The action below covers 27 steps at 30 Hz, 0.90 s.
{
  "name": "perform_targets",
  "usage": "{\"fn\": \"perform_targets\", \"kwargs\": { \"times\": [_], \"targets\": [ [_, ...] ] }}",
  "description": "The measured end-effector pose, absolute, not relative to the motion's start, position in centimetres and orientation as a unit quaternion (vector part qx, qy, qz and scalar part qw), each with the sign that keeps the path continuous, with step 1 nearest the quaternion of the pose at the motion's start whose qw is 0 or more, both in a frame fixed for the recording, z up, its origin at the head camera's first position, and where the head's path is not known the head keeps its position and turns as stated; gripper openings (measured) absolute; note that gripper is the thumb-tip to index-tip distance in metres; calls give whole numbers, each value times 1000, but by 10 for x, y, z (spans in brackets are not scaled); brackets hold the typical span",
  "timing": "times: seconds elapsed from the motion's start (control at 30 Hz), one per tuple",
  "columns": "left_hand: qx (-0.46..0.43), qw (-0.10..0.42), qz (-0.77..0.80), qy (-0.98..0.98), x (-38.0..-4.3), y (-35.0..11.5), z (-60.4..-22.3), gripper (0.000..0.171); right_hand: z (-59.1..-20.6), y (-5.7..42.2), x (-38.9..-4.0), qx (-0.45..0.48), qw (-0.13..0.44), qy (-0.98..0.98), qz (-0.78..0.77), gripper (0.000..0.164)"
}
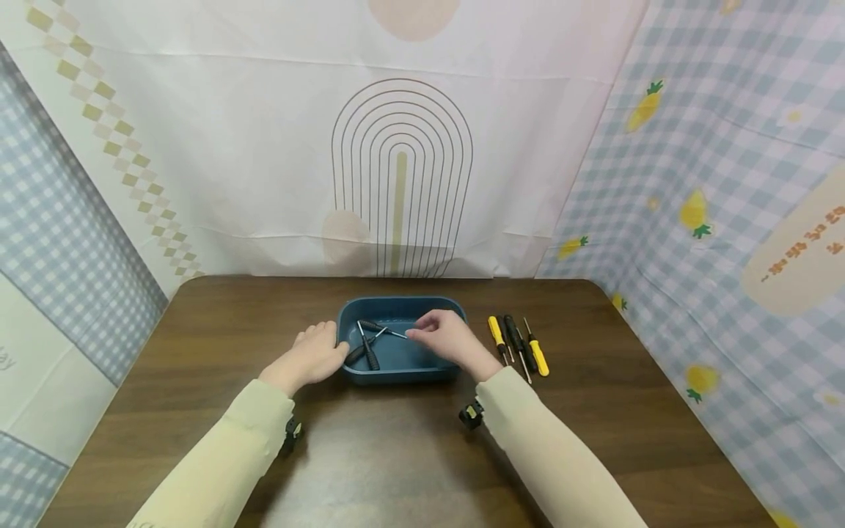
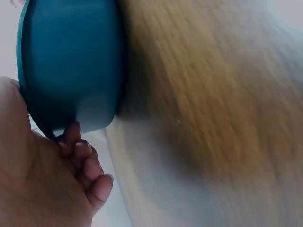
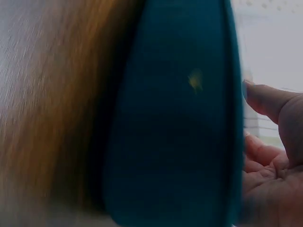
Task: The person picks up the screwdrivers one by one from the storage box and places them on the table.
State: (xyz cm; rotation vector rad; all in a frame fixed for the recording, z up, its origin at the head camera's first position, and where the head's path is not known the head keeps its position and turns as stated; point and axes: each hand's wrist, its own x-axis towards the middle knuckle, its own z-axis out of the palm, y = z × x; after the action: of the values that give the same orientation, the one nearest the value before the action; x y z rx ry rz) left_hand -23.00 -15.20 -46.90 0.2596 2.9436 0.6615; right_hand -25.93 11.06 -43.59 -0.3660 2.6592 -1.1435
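One bin (image 1: 400,378); three black screwdrivers (image 1: 372,358) inside — two yellow screwdrivers (image 1: 539,358) beside.

Brn wood tbl (image 1: 396,455); wht backdrop (image 1: 396,110)

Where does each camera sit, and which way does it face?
Head: worn on the head, facing forward and down over the table, blue bin and screwdrivers; left hand, right hand and pale sleeves show.
Left wrist: on that wrist, facing the bin's outside and blurred table; the left palm and fingers show.
Right wrist: on that wrist, facing the bin's outside; the right thumb and fingers show, partly hidden.
Shared: both wrist views show the bin's outer wall.
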Motion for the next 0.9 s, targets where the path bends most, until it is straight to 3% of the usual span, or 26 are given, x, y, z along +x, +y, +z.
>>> {"fn": "perform_targets", "kwargs": {
  "times": [0.33, 0.9],
  "targets": [
    [85, 52, 209, 973, -231, -151, -476, 47, -452, 75, -267, -144, 233, 862, -426, 28],
    [84, 42, 201, 975, -234, -148, -477, 36, -462, 44, -267, -133, 222, 899, -354, 23]
  ]
}}
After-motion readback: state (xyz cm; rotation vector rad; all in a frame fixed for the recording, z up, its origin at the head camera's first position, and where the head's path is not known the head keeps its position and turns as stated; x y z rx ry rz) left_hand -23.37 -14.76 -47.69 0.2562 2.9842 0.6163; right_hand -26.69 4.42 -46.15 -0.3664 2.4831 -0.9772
